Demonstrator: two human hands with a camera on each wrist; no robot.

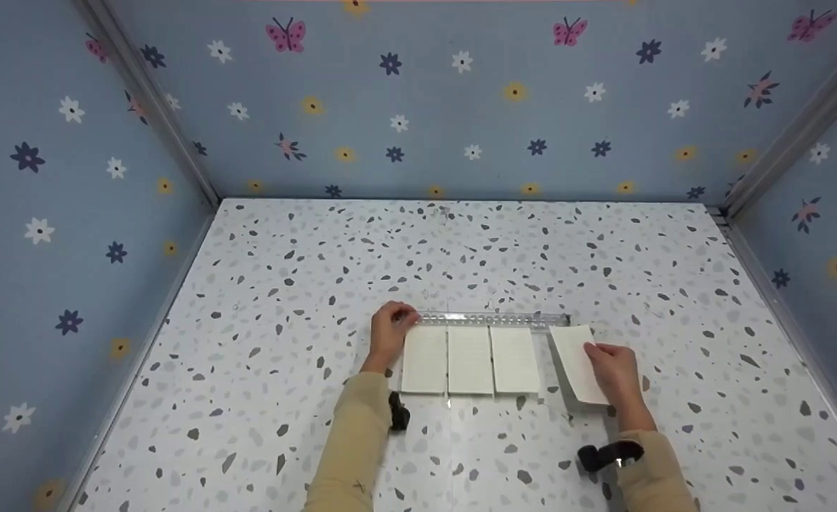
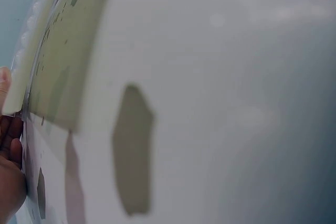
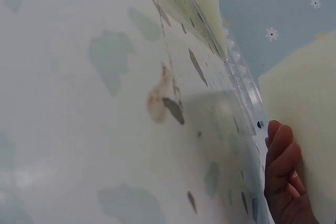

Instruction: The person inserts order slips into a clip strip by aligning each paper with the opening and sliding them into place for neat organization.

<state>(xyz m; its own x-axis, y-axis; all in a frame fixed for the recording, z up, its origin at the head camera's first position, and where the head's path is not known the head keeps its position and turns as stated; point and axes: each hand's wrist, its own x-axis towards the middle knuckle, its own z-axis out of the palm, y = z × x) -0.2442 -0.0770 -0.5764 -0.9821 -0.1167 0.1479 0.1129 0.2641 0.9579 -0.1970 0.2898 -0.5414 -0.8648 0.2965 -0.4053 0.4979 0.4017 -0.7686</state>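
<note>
A clear plastic strip with a row of round shapes lies across the middle of the table. My left hand pinches its left end, thumb above and fingers curled at the edge; in the left wrist view that hand shows only partly. Three pale yellow paper cards, a left one, a middle one and a right one, sit side by side along the strip's near edge. My right hand grips a fourth such card by its right side, tilted, near the strip's right end.
The speckled white table is enclosed by blue flowered panels at the back and both sides. Black wrist mounts are strapped at both sleeves.
</note>
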